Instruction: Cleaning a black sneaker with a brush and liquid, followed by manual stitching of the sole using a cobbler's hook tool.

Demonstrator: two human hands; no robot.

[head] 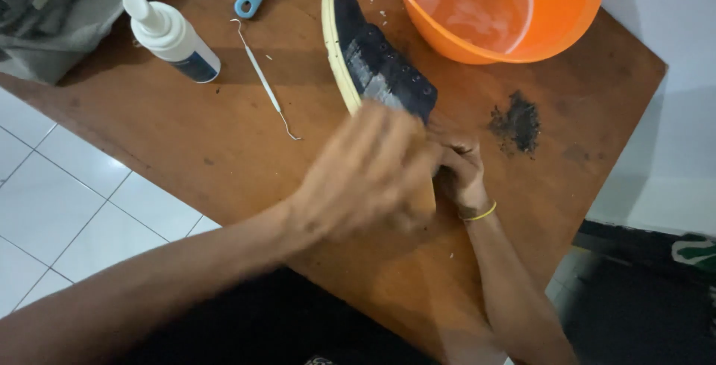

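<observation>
The shoe (380, 63) is dark navy with a grey patch and a pale yellow sole. The basin (567, 14) is bright orange, the surface (186, 123) reddish-brown, the bottle (173, 35) white with a blue label.

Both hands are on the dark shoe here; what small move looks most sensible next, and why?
Probably another short stroke of the blurred left hand along the dark shoe, while the right hand braces its near end. The shoe lies on its side on the table.
</observation>
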